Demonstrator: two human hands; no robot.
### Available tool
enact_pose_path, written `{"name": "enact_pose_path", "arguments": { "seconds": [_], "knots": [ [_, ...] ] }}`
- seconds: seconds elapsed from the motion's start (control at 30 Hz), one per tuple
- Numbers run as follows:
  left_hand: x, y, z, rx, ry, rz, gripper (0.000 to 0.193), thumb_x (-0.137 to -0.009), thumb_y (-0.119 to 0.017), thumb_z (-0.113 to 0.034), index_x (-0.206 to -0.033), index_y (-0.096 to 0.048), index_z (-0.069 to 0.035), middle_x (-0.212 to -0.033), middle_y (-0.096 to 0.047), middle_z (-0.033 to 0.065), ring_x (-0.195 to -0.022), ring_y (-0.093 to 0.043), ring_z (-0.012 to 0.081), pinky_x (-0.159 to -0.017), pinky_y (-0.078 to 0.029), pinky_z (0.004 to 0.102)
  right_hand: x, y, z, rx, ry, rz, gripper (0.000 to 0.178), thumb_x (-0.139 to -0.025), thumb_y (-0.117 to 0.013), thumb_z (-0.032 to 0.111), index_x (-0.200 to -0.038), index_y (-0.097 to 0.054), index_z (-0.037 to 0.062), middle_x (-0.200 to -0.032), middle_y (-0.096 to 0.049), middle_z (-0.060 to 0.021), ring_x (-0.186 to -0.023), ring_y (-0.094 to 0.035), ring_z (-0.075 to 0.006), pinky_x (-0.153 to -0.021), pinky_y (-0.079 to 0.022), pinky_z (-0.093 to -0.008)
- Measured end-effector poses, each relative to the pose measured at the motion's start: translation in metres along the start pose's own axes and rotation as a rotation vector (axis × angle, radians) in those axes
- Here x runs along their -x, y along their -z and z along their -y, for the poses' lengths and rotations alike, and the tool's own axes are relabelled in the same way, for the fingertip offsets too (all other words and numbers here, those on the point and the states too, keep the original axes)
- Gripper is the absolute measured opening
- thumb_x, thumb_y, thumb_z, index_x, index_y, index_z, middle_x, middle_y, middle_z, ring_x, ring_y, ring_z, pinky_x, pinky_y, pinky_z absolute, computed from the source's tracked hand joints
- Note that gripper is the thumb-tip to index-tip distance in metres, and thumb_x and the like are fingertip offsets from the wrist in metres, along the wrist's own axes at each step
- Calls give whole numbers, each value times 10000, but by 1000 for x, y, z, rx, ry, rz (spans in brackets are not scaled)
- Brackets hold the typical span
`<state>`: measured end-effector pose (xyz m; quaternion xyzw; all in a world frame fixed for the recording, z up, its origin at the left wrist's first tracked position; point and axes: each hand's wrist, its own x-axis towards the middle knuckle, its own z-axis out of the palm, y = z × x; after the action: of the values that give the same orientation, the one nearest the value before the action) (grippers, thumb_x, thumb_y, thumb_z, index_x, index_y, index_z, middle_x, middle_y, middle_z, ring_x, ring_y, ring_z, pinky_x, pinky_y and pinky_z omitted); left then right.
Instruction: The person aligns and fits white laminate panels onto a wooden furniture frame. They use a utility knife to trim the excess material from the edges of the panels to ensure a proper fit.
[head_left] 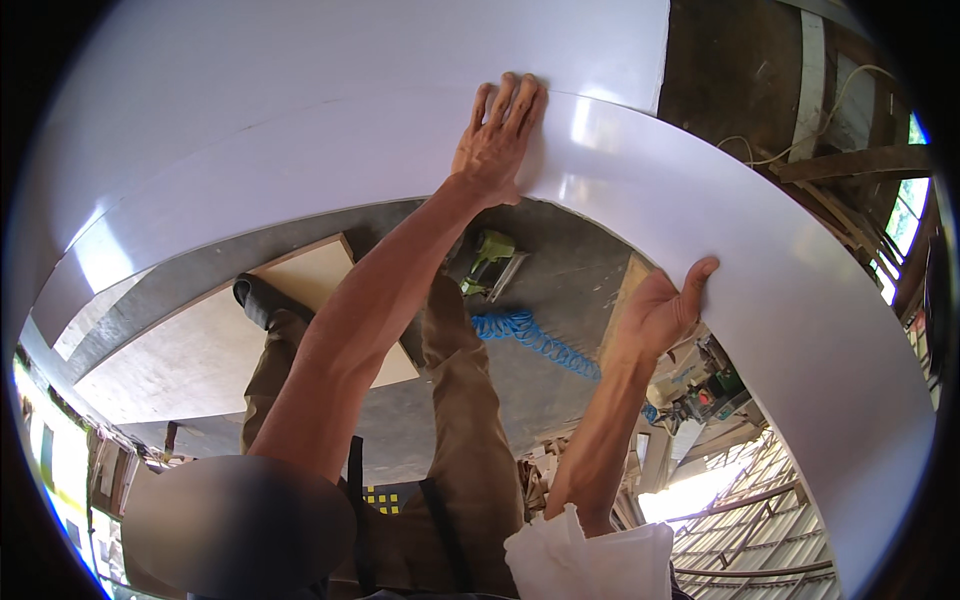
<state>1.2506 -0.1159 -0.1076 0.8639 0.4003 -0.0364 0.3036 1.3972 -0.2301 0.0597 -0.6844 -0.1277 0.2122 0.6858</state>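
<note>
Rests uncurled left grip (497, 142) atop white panel (605, 160) at twelve o'clock; clasps its edge with right grip (660, 312) at three.

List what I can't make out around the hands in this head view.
All in the head view:
Right hand: most fingers, hidden by the hand itself and the white panel.
White panel: lower right end, cut off by the picture's edge.
Blue coiled hose: right end, behind the right forearm.
Machinery: too small and cluttered.

Glare on the white panel (650, 190), dim floor (560, 270), blown-out daylight left and right, fisheye-bent edges
</note>
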Motion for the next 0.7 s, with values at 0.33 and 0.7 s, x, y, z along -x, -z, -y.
{"name": "enact_pose_path", "arguments": {
  "seconds": [0.33, 0.7],
  "knots": [
    [-12, 7, -42, 138, -30, -50, 1583, -436, -988, -438, -1641, -49, -28, -1635, -61, 384, -1491, -83, 639, -1082, -195, 864, 15, -35, -3, 197, 81, -234, 669, -920, -809, 221, -1446, -472, -19, -1511, -524, -124, -1354, -524, -236, -1216, -364, -390],
    [-19, 2, -61, 196, -83, -108, 1550, -446, -984, -329, -1651, -50, -49, -1713, -49, 230, -1546, -63, 542, -1129, -172, 838, 11, -38, -6, 214, 106, -231, 599, -948, -776, 193, -1412, -486, -49, -1510, -508, -182, -1347, -533, -271, -1191, -415, -417]
  ]
}}
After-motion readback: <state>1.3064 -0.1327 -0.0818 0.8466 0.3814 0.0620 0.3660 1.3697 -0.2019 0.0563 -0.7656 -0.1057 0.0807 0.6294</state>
